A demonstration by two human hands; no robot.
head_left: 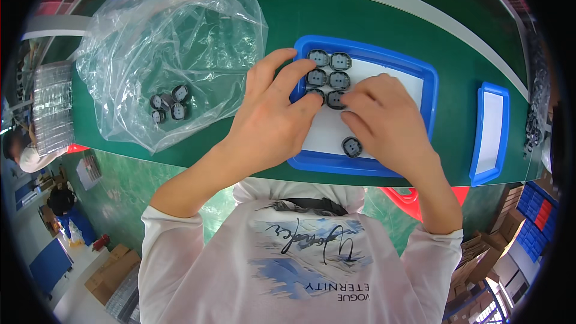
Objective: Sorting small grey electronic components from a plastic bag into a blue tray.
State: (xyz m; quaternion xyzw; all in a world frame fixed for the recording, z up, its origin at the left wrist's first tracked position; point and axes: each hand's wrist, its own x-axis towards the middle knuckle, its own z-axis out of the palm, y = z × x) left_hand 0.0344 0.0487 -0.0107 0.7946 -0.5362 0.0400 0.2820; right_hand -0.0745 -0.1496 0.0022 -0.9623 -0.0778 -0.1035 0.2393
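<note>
A blue tray (377, 170) with a white lining holds several small squarish black parts with grey centres, set in two columns at its left side. My left hand (270, 105) reaches over the tray's left rim with fingers spread. Its thumb touches the lowest part of the left column, and a fingertip is beside the upper ones. In my right hand (387, 120), bent fingers are at the lowest part (334, 100) of the right column, partly covering it. Nearer to me, a loose part (351, 147) lies apart on the lining.
Left of the tray, a clear plastic bag (210, 42) lies on the green table (279, 9), with several similar parts (178, 111) within its outline. A narrower blue tray (480, 171) with white lining sits at the far right. Stacked clear trays (53, 108) stand left. A red stool (408, 201) is below the table edge.
</note>
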